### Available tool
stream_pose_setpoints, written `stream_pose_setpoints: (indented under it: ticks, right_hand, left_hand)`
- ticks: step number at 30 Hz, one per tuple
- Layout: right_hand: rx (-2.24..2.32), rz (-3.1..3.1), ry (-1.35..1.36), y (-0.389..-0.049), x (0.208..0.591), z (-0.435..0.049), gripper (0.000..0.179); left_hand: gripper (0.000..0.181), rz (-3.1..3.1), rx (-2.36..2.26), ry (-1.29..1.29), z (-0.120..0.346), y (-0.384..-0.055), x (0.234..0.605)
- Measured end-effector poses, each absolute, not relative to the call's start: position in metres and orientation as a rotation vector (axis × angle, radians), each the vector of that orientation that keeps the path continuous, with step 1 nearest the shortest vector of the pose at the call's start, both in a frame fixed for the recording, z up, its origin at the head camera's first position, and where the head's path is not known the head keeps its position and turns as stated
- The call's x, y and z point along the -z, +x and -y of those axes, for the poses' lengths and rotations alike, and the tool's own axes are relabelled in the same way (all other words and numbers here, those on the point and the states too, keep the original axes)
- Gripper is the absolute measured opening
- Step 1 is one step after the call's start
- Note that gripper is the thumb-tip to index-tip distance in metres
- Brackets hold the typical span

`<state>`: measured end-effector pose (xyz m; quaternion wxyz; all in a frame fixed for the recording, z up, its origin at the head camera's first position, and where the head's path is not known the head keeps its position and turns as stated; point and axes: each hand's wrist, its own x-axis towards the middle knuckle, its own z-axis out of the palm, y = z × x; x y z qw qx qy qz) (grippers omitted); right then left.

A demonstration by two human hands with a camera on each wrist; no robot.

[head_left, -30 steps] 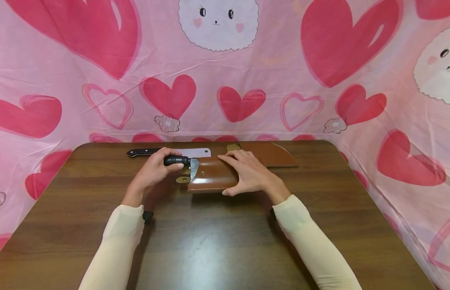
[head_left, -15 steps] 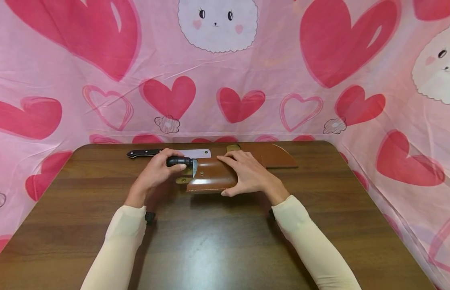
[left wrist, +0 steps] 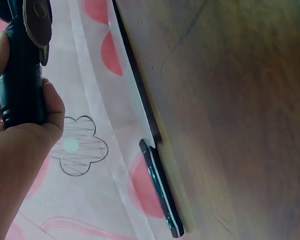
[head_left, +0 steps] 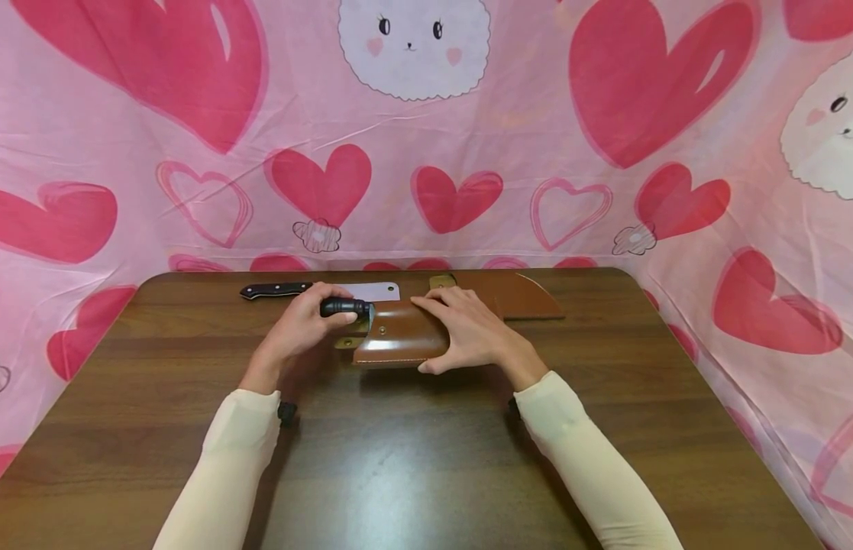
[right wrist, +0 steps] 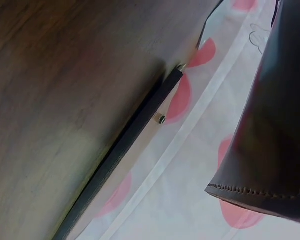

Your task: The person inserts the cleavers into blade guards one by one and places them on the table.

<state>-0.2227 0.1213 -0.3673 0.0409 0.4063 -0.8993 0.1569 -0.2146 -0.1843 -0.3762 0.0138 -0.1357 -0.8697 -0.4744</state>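
My left hand (head_left: 295, 327) grips the black turned handle (head_left: 340, 307) of a knife, seen also in the left wrist view as a black handle (left wrist: 21, 87) between thumb and fingers. Most of its blade is hidden inside a brown leather sheath (head_left: 402, 334); only a thin strip of metal shows at the mouth. My right hand (head_left: 477, 330) holds the sheath's far end, thumb along the near edge and fingers over the top. A snap strap (head_left: 347, 343) hangs loose by the mouth. In the right wrist view the sheath's stitched end (right wrist: 270, 170) is raised above the table.
Behind my left hand a cleaver (head_left: 374, 291) with a black riveted handle (head_left: 275, 290) lies along the table's back edge. A second brown leather sheath (head_left: 529, 298) lies behind my right hand. The wooden table (head_left: 399, 458) ends at a pink heart-patterned cloth (head_left: 522, 114).
My left hand has moved right toward the sheath, sliding the knife deeper, so less blade shows at the mouth. My right hand and the sheath have barely shifted.
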Motion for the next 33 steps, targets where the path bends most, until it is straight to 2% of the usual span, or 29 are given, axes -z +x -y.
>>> stream_pose_setpoints:
  ticks: [33]
  right_hand:
    - [-0.430, 2.799, 1.253, -0.2237, 0.3759, -0.1213, 0.103]
  left_hand:
    - [0.030, 2.763, 1.498, -0.463, 0.1771, -0.2143, 0.3823]
